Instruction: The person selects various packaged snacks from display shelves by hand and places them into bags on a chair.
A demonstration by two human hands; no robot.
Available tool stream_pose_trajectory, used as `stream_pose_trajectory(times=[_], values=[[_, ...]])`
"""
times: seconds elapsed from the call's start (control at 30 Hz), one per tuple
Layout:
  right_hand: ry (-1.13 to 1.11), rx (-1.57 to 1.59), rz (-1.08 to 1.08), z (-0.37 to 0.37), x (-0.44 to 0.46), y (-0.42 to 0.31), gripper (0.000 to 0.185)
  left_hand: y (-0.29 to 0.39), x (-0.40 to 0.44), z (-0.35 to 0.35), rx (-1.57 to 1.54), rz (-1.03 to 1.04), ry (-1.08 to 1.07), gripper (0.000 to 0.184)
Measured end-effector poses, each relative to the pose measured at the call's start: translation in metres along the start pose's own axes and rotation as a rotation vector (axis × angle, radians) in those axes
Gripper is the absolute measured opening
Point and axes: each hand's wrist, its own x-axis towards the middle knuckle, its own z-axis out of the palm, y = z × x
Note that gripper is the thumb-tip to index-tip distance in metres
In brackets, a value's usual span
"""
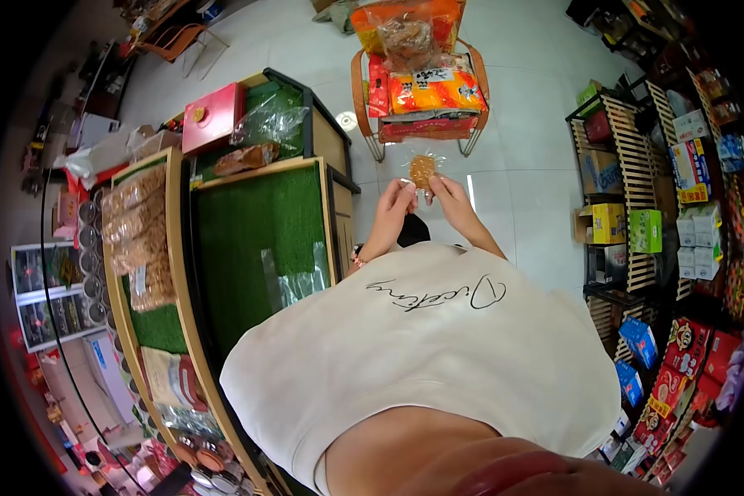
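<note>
A round golden-brown cookie in a clear plastic wrapper (422, 170) is held up in front of my body. My left hand (396, 202) pinches the wrapper at its lower left edge, and a bracelet shows at that wrist. At the lower right, my right hand (452, 201) grips the same wrapper between thumb and fingers. Both hands are closed and close together, over the tiled floor. Just beyond them stands a chair (479, 70) loaded with orange and red packages (438, 91). A clear bag of brown food (408, 41) lies on top of these.
To my left is a display stand lined with green turf (256, 219), holding clear plastic bags, a pink box (212, 118) and bagged brown snacks (140, 215). Slatted shelves (632, 157) with boxed goods run along the right. White floor tiles (521, 157) lie between.
</note>
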Motion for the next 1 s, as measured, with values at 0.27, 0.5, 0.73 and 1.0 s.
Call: stream_pose_trajectory(times=[0.27,0.5,0.73,1.0], values=[[-0.058,-0.133,0.037,-0.011,0.128,-0.002,0.028,0.027,0.123,-0.043,0.127,0.019,-0.068,0.029],[-0.024,-0.115,0.037,-0.041,0.199,-0.009,0.027,0.035,0.206,-0.049,0.190,-0.031,-0.101,0.033],[0.074,0.047,0.068,-0.063,0.230,0.012,0.027,0.028,0.255,-0.043,0.168,-0.077,-0.123,0.033],[-0.095,0.171,0.137,-0.090,0.311,0.030,0.027,0.035,0.319,-0.052,0.326,-0.116,0.081,0.028]])
